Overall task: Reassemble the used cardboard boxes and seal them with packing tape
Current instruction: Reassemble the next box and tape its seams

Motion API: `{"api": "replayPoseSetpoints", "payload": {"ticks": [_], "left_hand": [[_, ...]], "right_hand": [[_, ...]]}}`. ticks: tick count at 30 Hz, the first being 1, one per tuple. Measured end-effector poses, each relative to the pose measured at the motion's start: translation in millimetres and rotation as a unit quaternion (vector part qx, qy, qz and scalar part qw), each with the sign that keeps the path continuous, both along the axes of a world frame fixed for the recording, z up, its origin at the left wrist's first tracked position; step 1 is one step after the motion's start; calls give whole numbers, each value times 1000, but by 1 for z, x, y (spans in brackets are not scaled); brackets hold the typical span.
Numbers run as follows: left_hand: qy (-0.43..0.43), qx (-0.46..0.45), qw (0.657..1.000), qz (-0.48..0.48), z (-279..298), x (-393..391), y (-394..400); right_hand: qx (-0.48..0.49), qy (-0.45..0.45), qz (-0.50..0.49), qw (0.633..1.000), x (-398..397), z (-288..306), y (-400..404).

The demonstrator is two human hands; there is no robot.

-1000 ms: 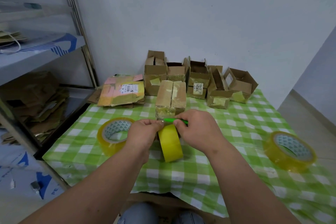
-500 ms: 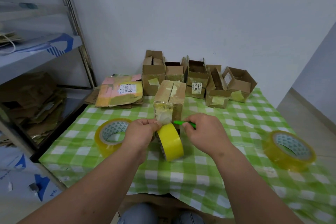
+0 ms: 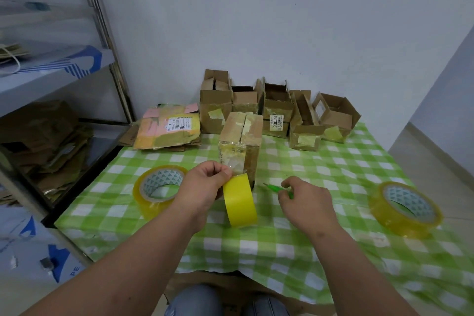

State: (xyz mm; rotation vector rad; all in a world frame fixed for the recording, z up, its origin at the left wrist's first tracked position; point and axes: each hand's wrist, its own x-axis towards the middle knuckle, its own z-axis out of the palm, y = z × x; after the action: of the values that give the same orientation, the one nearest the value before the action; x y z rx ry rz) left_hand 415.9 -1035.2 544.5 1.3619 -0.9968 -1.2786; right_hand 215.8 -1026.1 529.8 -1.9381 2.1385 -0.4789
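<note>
Now that the right hand (image 3: 306, 203) has drawn away to the right with the green cutter (image 3: 278, 189), which a second ago lay across the top of the yellow tape roll (image 3: 239, 201), the tape end looks freshly cut and the strip on the box (image 3: 241, 142) seems finished at its near face. That hand has its fingers curled around the cutter, thin tip pointing left toward the roll, and it hovers just above the bench (image 3: 295, 246), apart from the roll. The left hand (image 3: 205, 186) pinches the free end of tape between thumb and forefinger at the top of the roll, which stands on edge on the green checked cloth, touching or nearly touching the front of the closed box. Judging by this, the next move is either pressing that end down or starting another strip. Further out, 1 clear tape roll (image 3: 160, 187) lies flat to the left and another clear roll (image 3: 405, 206) to the right. Behind the box stand 5 open boxes (image 3: 278, 110), still unsealed, beside a flattened carton (image 3: 169, 130).
</note>
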Motion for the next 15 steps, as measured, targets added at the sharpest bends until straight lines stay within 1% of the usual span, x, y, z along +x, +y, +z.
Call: {"api": "replayPoseSetpoints", "payload": {"ticks": [2, 3, 4, 5, 6, 7, 8, 9, 10, 11, 13, 15], "left_hand": [[-9, -9, 1000, -9, 2, 0, 1], [-12, -12, 1000, -13, 3, 0, 1], [-15, -14, 1000, -15, 4, 0, 1], [-18, -16, 1000, -17, 5, 0, 1], [-21, -18, 999, -17, 6, -1, 1], [-23, -19, 999, -17, 6, -1, 1], [-25, -21, 999, -16, 5, -2, 1], [-24, -22, 999, -13, 5, -2, 1], [-24, -24, 999, -10, 4, -3, 1], [-22, -27, 999, -7, 4, -3, 1], [-29, -39, 999, -1, 3, -5, 2], [-49, -61, 997, 9, 4, -6, 2]], "right_hand": [[17, 70, -6, 997, -1, -5, 1], [25, 94, -6, 995, 0, -9, 1], [26, 97, -7, 995, 1, -11, 1], [14, 70, -7, 997, 5, -10, 1], [-11, 14, -3, 1000, 9, -8, 2], [-41, -67, 1, 997, 14, -4, 3], [-51, -170, 6, 984, 20, 1, 6], [-48, -268, 22, 962, 28, 7, 9], [-32, -331, 47, 942, 35, 12, 14], [-7, -355, 75, 932, 42, 15, 18], [32, -360, 129, 923, 55, 14, 25], [43, -367, 147, 917, 61, 9, 26]]}}
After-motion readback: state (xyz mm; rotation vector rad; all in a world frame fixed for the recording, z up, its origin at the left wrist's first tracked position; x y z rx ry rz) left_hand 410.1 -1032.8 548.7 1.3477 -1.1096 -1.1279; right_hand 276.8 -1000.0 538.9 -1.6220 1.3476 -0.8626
